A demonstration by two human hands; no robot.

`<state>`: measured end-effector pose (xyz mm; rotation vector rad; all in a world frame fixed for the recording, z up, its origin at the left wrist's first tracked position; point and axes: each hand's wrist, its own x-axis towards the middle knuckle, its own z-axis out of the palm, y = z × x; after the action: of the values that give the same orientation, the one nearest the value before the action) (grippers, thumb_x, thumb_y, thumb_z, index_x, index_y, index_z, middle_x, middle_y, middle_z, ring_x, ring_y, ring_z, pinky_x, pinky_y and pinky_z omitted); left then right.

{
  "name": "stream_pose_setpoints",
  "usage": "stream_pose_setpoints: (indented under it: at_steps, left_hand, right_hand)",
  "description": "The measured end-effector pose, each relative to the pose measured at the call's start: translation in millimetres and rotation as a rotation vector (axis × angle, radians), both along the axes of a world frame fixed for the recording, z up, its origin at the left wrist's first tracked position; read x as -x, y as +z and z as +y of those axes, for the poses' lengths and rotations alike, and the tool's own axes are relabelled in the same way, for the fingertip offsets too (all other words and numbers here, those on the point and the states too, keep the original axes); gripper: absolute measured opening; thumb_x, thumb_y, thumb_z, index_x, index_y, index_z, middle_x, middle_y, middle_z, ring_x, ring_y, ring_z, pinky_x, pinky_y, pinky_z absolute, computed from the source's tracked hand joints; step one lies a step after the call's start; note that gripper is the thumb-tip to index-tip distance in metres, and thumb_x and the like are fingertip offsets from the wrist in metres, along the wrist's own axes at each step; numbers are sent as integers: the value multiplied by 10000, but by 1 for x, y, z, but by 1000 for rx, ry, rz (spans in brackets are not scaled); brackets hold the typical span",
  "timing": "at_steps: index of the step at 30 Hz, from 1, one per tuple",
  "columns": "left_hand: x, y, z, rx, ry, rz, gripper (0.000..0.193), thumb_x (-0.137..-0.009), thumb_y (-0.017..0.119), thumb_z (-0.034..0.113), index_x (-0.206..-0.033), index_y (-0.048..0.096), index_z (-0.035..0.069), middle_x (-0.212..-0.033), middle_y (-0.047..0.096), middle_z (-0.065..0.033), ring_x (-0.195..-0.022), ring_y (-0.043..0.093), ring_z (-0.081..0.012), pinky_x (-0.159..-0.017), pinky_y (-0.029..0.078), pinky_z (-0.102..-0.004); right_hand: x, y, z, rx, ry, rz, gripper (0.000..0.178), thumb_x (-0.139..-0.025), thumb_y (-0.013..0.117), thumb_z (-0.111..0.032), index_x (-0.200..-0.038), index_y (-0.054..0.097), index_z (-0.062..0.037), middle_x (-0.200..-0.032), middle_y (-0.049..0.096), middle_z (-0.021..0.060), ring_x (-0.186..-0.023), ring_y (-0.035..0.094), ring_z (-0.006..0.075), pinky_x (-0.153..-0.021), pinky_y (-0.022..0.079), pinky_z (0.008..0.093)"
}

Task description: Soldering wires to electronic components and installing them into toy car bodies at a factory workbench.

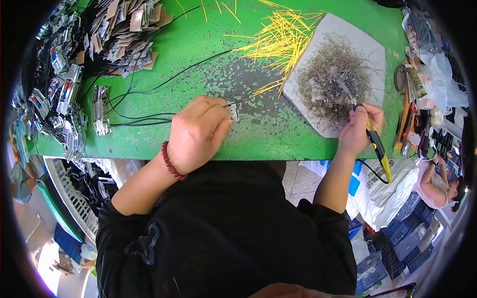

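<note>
My right hand (358, 130) is closed around a yellow-and-black soldering iron (376, 145). The iron's metal tip points into a dark heap of solder residue (338, 79) on a pale, angular slab (310, 107). My left hand (198, 130), with a red bead bracelet at the wrist, pinches a black cable (232, 104) whose reddish end sticks out past the fingers. Beside those fingers, partly hidden, shows a small pale circuit board (234, 113); whether I grip it too is unclear. Black cables lead left to a silvery metal part (101, 110) on the table.
Yellow wires (285, 35) lie loosely piled left of the slab. Small boards (124, 30) and metal parts with black cables (64, 94) heap up at the left. Tools (410, 104) and plastic bags (439, 74) line the right edge. Another person (437, 184) is at far right.
</note>
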<state>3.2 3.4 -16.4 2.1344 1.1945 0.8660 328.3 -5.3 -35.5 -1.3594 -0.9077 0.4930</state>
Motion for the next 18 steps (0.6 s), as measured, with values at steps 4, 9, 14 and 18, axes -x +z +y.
stream_pose_setpoints:
  at_steps: [4,9,14,18]
  left_hand:
    - [0,0,1,20,4,16,130,-719,702,-21,-793,605,24,-876,652,-89,-773,620,-272,-669,519,-352]
    - [1,0,1,30,18,16,109,-736,691,-6,-792,600,18,-870,649,-96,-781,618,-282,-675,518,-360]
    - [1,2,1,83,20,6,100,-748,688,-26,-796,605,0,-883,655,-133,-802,630,-299,-703,517,-363]
    - [1,-1,1,59,26,1,105,-743,689,-18,-784,593,-4,-880,653,-139,-795,625,-309,-694,517,-370]
  right_hand:
    - [2,0,1,26,-11,-8,120,-761,640,8,-856,572,-19,-735,570,30,-603,534,89,-603,440,209]
    - [1,-2,1,5,-7,-4,107,-764,628,13,-850,573,-18,-739,567,26,-583,533,92,-590,449,211]
    - [9,3,-5,-79,95,68,96,-763,587,26,-839,535,-4,-736,531,47,-604,480,85,-569,407,202]
    - [60,11,-24,-67,313,20,225,-780,669,-127,-854,494,-8,-745,509,97,-646,453,125,-556,375,227]
